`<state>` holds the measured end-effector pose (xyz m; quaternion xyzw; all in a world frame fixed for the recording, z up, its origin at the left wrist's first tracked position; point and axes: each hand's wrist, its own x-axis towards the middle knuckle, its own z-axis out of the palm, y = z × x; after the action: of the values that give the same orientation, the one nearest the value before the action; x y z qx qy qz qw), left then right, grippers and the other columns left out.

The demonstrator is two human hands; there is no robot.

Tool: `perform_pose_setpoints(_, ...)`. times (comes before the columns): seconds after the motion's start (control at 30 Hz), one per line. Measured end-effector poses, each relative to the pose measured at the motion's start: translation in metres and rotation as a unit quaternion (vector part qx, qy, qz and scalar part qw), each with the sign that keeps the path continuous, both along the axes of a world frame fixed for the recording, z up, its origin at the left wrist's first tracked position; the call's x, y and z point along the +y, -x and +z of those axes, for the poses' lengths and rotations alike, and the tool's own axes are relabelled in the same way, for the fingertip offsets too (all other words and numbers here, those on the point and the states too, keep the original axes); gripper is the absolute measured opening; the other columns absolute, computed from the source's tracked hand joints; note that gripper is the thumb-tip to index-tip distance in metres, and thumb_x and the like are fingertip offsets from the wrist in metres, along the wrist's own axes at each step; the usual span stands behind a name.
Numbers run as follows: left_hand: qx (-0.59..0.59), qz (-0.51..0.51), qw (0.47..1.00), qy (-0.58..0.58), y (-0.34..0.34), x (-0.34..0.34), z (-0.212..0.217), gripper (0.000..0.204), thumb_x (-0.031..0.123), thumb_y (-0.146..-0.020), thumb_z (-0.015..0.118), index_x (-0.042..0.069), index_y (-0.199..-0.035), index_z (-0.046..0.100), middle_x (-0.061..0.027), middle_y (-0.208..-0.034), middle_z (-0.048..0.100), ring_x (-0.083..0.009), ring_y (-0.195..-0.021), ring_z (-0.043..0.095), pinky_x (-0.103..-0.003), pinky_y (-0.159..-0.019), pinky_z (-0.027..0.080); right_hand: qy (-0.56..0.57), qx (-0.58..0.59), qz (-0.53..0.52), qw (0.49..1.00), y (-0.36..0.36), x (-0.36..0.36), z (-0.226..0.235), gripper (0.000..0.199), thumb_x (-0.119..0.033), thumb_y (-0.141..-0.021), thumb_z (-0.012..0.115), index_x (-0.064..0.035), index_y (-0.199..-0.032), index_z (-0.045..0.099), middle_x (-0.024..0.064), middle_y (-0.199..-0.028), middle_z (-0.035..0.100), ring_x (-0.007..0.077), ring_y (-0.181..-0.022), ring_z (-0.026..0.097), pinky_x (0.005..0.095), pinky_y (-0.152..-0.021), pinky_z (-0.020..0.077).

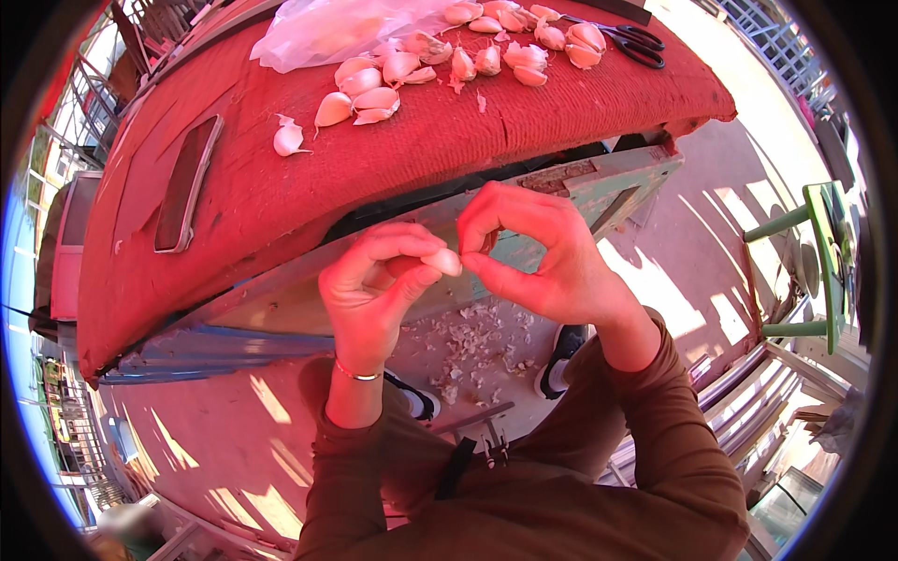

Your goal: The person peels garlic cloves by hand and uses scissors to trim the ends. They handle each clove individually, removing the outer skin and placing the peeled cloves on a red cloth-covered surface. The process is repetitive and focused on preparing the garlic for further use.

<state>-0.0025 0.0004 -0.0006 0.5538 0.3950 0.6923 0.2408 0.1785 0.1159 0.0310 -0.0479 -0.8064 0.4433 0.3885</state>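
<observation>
My left hand (pixel 374 280) pinches a pale garlic clove (pixel 445 263) between thumb and fingertips, just off the near edge of the red-covered table. At the clove's right end, the thumb and forefinger of my right hand (pixel 547 252) close in a pinch against it. Any bit of skin between those fingertips is too small to make out. Beyond my hands on the red cover lie several loose garlic cloves (pixel 377 101) and partly broken garlic bulbs (pixel 527 63). One single clove (pixel 289 137) sits apart, nearer the phone.
A phone (pixel 188 184) lies on the red cover (pixel 262 201) at left. At the back are a clear plastic bag (pixel 327 33) and black-handled scissors (pixel 639 44). Garlic peelings (pixel 475 351) litter the floor between my feet. A green stool (pixel 823 266) lies on its side at right.
</observation>
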Motion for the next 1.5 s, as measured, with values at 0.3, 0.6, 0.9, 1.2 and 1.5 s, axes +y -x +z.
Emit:
perform_pose_setpoints(0.3, -0.045, -0.041, 0.998, 0.006, 0.0047, 0.0024, -0.0026, 0.020, -0.010, -0.085, 0.075, -0.003, -0.103, 0.071, -0.0123, -0.108, 0.070, -0.0210, -0.103, 0.066, -0.033, -0.091, 0.055, 0.019, 0.013, 0.002, 1.000, -0.0004, 0.0001, 0.0030, 0.019, 0.004, -0.081, 0.075, -0.0012, -0.097, 0.066, 0.0072, -0.096, 0.066, 0.0177, -0.084, 0.065, 0.0307, -0.077, 0.0527)
perform_pose_setpoints(0.6, -0.045, -0.072, 0.996, 0.008, 0.0050, 0.0010, -0.0034, 0.025, -0.010, -0.086, 0.075, -0.004, -0.110, 0.068, -0.0157, -0.117, 0.067, -0.0231, -0.112, 0.067, -0.037, -0.097, 0.058, -0.016, 0.002, 0.004, 1.000, 0.0001, -0.0010, 0.0037, 0.026, 0.004, -0.078, 0.080, -0.0027, -0.099, 0.068, 0.0078, -0.097, 0.067, 0.0196, -0.086, 0.065, 0.0315, -0.076, 0.0532)
perform_pose_setpoints(0.9, -0.061, -0.069, 0.995, 0.031, 0.0018, 0.0018, -0.0017, 0.034, -0.009, -0.089, 0.073, -0.005, -0.120, 0.061, -0.0171, -0.121, 0.066, -0.0238, -0.112, 0.068, -0.037, -0.096, 0.059, -0.038, 0.006, -0.011, 0.999, 0.0003, -0.0032, 0.0055, 0.025, 0.004, -0.078, 0.079, -0.0036, -0.099, 0.069, 0.0079, -0.097, 0.066, 0.0214, -0.087, 0.066, 0.0329, -0.075, 0.0536)
perform_pose_setpoints(1.2, -0.089, -0.072, 0.991, 0.069, 0.0046, -0.0015, -0.0042, 0.031, -0.006, -0.090, 0.074, -0.007, -0.119, 0.063, -0.0139, -0.119, 0.067, -0.0213, -0.107, 0.069, -0.033, -0.092, 0.058, -0.049, -0.001, -0.001, 0.999, -0.0007, -0.0021, 0.0046, 0.025, 0.004, -0.077, 0.080, -0.0039, -0.100, 0.071, 0.0090, -0.097, 0.066, 0.0242, -0.090, 0.066, 0.0343, -0.077, 0.0533)
perform_pose_setpoints(1.5, -0.095, -0.053, 0.991, 0.083, -0.0004, -0.0034, 0.0027, 0.026, -0.005, -0.090, 0.075, -0.007, -0.115, 0.066, -0.0118, -0.111, 0.070, -0.0183, -0.098, 0.071, -0.031, -0.087, 0.058, -0.031, 0.005, 0.024, 0.999, -0.0009, 0.0019, 0.0016, 0.024, 0.003, -0.078, 0.080, -0.0045, -0.100, 0.071, 0.0085, -0.098, 0.066, 0.0240, -0.089, 0.066, 0.0340, -0.076, 0.0528)
